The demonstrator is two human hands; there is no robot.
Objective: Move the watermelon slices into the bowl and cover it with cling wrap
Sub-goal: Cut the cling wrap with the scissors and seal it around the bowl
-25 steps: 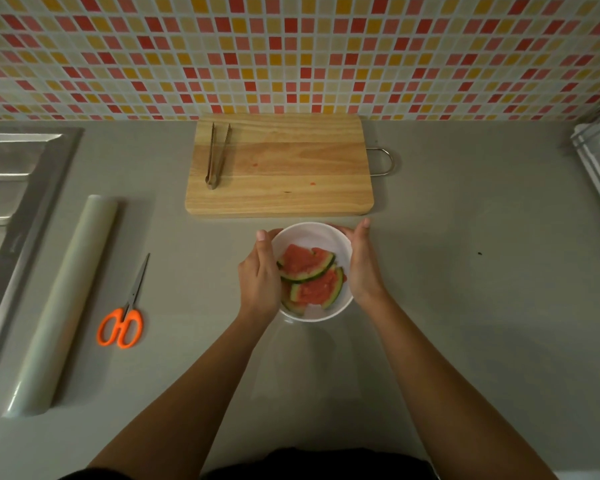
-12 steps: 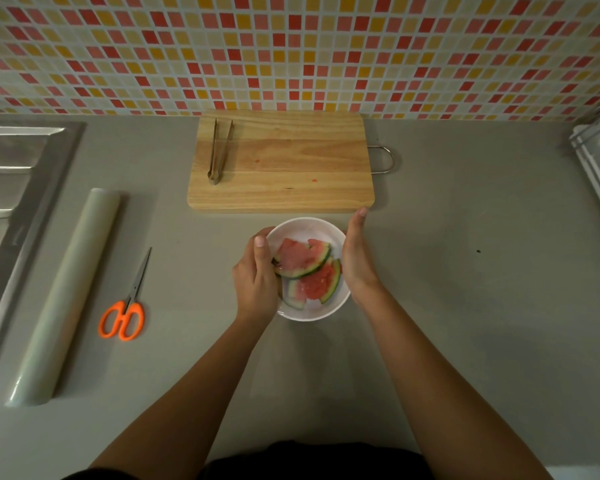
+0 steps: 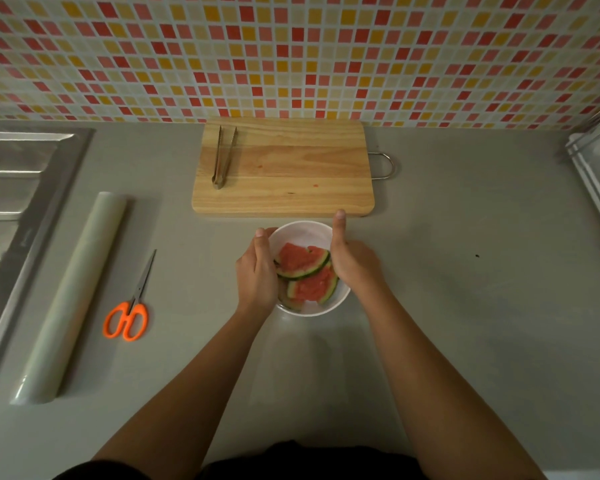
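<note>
At the near middle of the desk (image 3: pixel 465 323), gripping the bowl (image 3: pixel 303 233) of watermelon slices (image 3: pixel 300 263).
Left hand (image 3: pixel 257 273) and right hand (image 3: pixel 354 263) clasping opposite rims; keep level, then reach left for cling wrap (image 3: pixel 73 296).

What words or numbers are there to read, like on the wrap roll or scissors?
None can be read. The clear cling wrap roll, orange-handled scissors, wooden cutting board and white round bowl show no print.
A faint mark on the steel sink rim is too blurred.
</note>
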